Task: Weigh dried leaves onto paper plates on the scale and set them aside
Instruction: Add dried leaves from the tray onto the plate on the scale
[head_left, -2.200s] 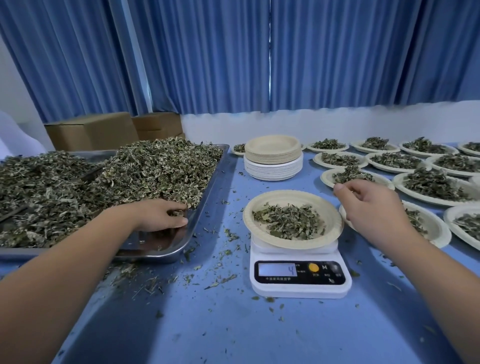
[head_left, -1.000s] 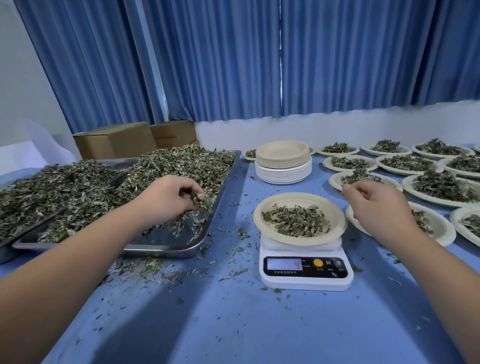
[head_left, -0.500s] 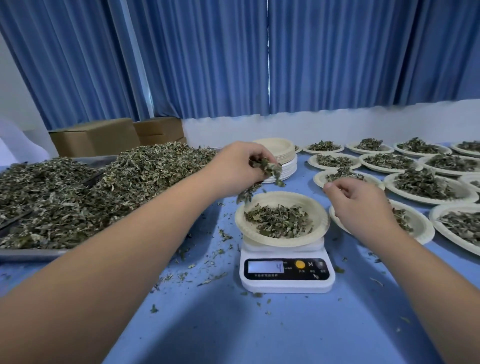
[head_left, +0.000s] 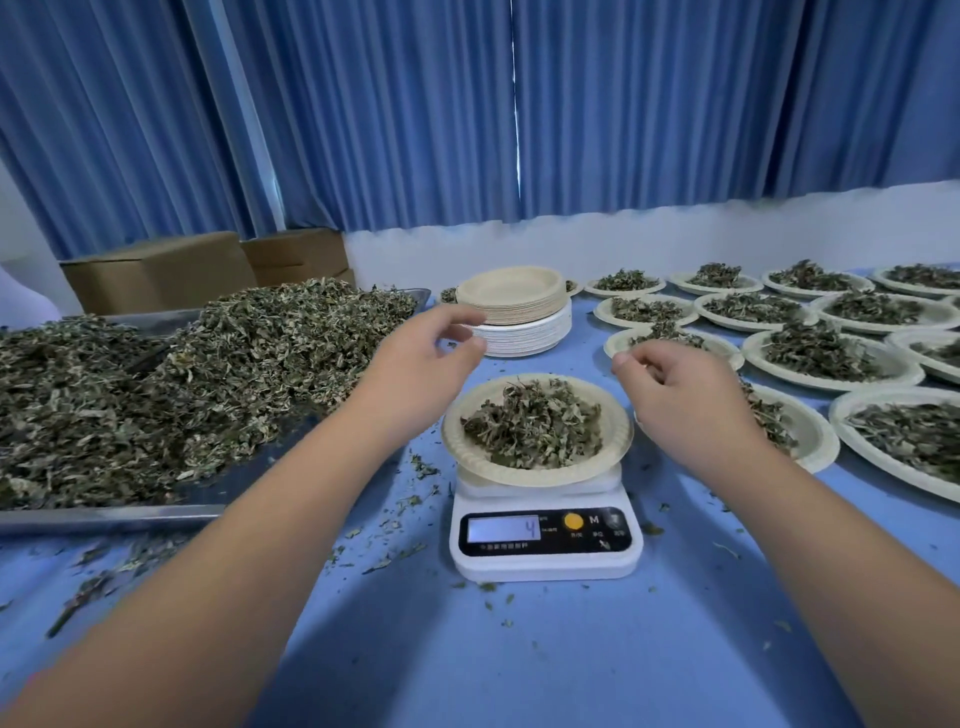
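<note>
Beige paper plate (head_left: 619, 442) heaped with dried leaves (head_left: 530, 426), seated on white scale (head_left: 545, 565) at centre of blue table (head_left: 519, 665), display reading 4. Left hand (head_left: 421, 358) hovering off plate's far left edge, near stack of empty plates (head_left: 519, 325), fingers loose and apart, gripping nothing; right hand (head_left: 685, 395) just right of plate, fingers curled under, cannot tell whether anything pinched. Metal tray (head_left: 104, 517) piled with loose leaves (head_left: 208, 374) to left, filled plates (head_left: 831, 385) in rows to right, leaf crumbs (head_left: 395, 556) scattered round scale.
</note>
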